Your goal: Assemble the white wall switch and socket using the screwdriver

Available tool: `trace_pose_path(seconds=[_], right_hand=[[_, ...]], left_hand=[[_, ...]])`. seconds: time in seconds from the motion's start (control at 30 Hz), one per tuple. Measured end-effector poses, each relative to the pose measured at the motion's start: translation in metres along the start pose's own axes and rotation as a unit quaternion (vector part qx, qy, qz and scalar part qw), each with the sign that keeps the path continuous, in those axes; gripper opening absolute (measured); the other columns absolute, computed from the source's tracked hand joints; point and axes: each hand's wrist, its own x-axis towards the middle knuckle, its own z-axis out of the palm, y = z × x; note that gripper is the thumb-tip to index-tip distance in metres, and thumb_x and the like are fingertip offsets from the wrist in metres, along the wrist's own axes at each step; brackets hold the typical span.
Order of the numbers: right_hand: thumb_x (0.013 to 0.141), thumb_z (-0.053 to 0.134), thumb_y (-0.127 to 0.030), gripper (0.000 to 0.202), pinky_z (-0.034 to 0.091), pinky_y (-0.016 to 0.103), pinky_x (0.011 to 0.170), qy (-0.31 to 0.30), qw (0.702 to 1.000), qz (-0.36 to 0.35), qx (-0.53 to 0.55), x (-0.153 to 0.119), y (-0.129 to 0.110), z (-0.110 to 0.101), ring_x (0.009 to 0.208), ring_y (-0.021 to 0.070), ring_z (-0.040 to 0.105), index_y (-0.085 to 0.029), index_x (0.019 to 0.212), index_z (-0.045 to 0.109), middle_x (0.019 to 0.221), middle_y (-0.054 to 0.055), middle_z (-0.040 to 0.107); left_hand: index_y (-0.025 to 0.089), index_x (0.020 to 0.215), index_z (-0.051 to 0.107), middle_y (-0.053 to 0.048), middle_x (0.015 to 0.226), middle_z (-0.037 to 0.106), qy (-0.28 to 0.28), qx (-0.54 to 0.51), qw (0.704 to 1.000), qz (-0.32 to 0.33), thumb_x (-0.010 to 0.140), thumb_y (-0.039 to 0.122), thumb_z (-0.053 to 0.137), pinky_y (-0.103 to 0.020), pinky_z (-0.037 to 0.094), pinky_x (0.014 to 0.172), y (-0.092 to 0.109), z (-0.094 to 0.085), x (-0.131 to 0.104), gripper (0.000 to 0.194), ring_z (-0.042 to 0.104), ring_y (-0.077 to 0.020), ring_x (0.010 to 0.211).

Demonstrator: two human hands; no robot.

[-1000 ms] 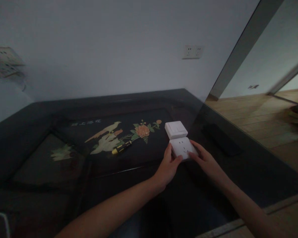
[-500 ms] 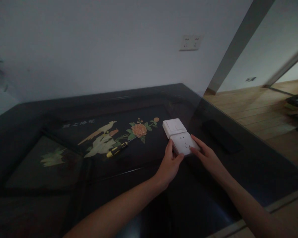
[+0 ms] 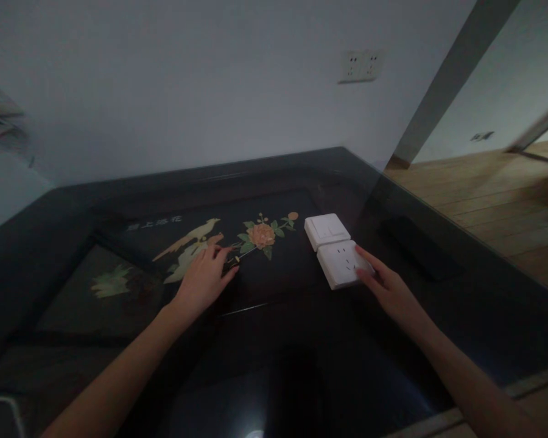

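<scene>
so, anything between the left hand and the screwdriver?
Nothing visible. The left hand is right at the screwdriver, hiding most of its handle; whether the fingers touch it can't be told. The white socket plate, with the right hand on it, lies well off to the right.

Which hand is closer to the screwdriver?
The left. The left hand is right at the handle end of the screwdriver; the right hand is farther off to the right, touching the white socket.
</scene>
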Motion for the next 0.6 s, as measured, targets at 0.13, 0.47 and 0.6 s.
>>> trace_pose_path(seconds=[0.13,0.47,0.6], right_hand=[[0.090,0.053,-0.043,0.058,0.045,0.050,0.108,-0.001,1.000,0.000,-0.003,0.001,0.002,0.001,0.130,0.0310,0.055,-0.021,0.144,0.048,0.148,0.011,0.051],[0.092,0.050,-0.042,0.058,0.036,0.050,0.114,-0.005,1.000,-0.016,-0.011,0.000,0.002,0.002,0.138,0.0291,0.046,-0.023,0.147,0.044,0.153,0.009,0.045],[0.093,0.051,-0.041,0.056,0.035,0.050,0.115,-0.007,0.999,-0.033,-0.009,0.001,0.005,0.001,0.139,0.0279,0.045,-0.025,0.146,0.045,0.152,0.008,0.046]], left_hand=[[0.017,0.107,0.061,-0.014,0.112,0.064,-0.035,0.053,0.998,-0.011,0.091,0.023,0.051,-0.048,0.048,0.094,-0.004,0.003,-0.005,0.021,0.062,-0.0326,0.107],[0.023,0.111,0.060,0.000,0.083,0.070,-0.108,-0.088,0.990,0.037,0.093,0.020,0.048,-0.024,0.050,0.067,0.069,0.012,0.021,0.021,0.069,-0.0155,0.073],[0.020,0.103,0.063,0.002,0.074,0.069,-0.137,-0.130,0.981,0.051,0.092,0.023,0.055,-0.023,0.050,0.062,0.104,0.036,0.036,0.014,0.067,-0.0141,0.067]])
